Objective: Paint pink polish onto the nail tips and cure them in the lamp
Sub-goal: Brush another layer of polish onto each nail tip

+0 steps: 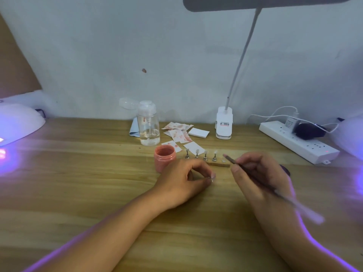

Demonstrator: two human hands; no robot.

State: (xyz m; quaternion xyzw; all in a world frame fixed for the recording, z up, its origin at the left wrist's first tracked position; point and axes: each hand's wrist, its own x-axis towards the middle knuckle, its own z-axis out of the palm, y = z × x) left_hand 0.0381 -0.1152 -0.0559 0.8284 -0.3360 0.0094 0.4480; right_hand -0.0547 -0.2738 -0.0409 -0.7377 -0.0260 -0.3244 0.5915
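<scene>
Pinching a light, likely slippery nail tip (212,176), left hand (182,183) fingers (204,171) grasp its base; right hand (261,173) fingers (235,169) grip the brush (255,176).

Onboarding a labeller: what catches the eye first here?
Centre: the left hand pinches a small pale nail tip, the right hand holds a thin dark brush. Behind them stand an open pink polish jar and a row of nail tips on metal stands. A white dome lamp glows violet far left.

Curing lamp (17,122) far left on tabletop (78,173), jar (164,157) at centre, nail-tip stands (197,154) just right, bottle (148,126) behind, power strip (298,142) far right.
</scene>
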